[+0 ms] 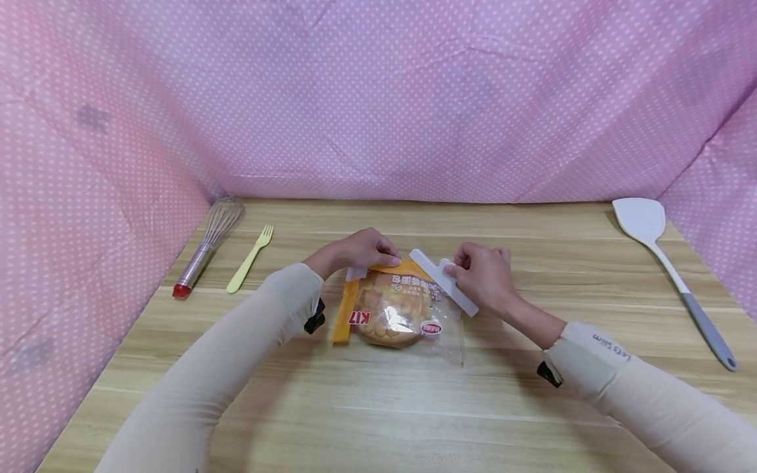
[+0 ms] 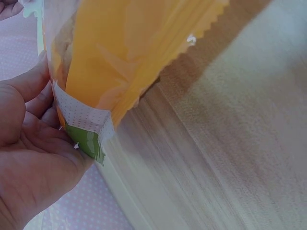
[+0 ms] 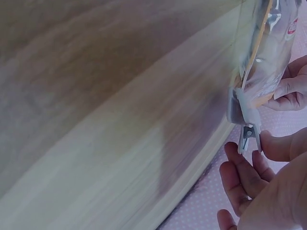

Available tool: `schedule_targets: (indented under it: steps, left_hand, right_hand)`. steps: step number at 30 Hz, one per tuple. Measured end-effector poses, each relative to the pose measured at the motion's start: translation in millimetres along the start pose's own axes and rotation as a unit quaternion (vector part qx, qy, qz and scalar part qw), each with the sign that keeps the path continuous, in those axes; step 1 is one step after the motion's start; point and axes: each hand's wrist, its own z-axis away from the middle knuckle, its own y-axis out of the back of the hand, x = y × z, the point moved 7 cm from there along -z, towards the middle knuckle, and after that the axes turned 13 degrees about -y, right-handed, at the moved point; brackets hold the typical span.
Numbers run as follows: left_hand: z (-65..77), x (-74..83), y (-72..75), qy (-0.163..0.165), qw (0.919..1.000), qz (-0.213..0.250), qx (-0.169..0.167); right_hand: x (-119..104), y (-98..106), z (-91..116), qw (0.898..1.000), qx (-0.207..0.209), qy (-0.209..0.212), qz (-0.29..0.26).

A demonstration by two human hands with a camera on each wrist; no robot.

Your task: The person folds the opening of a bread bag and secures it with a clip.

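A clear and orange plastic bag (image 1: 414, 315) with a round bread (image 1: 387, 315) inside lies at the middle of the wooden table. My left hand (image 1: 369, 249) pinches the bag's far edge between thumb and fingers; the left wrist view shows this hand (image 2: 38, 129) at the orange bag (image 2: 115, 57) near a green and white corner. On the other side, my right hand (image 1: 487, 276) holds a white bag clip (image 1: 452, 286) by its handles. Seen from the right wrist, the clip's (image 3: 243, 108) long jaws straddle the bag's folded edge, with the thumb against one handle and fingertips by the other.
To the left lie a wire whisk (image 1: 213, 240) with a red handle end and a pale yellow fork (image 1: 251, 259). A white spatula (image 1: 644, 223) with a grey handle lies at the far right. Pink dotted cloth (image 1: 384, 98) hangs behind the table (image 1: 390, 420) and along its sides.
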Motion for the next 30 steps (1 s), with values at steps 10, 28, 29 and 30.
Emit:
schedule_targets:
  steps: [10, 28, 29, 30]
  left_hand:
    - [0.4, -0.6, 0.3, 0.005, 1.0, -0.001, 0.003]
    - [-1.6, 1.2, -2.3, 0.006, 0.9999, -0.007, -0.003]
    - [-1.7, 1.0, -2.3, 0.005, 0.9999, -0.009, -0.004]
    - [-1.9, 0.6, -2.4, 0.006, 0.9999, -0.009, -0.003]
  right_hand:
    - [-0.6, -0.4, -1.5, 0.999, 0.014, 0.019, 0.03]
    - [8.9, -6.8, -6.0, 0.996, -0.022, 0.011, 0.083]
    - [8.8, -7.0, -6.1, 0.996, -0.022, 0.011, 0.085]
    - [8.9, -7.3, -6.5, 0.996, -0.023, 0.011, 0.088]
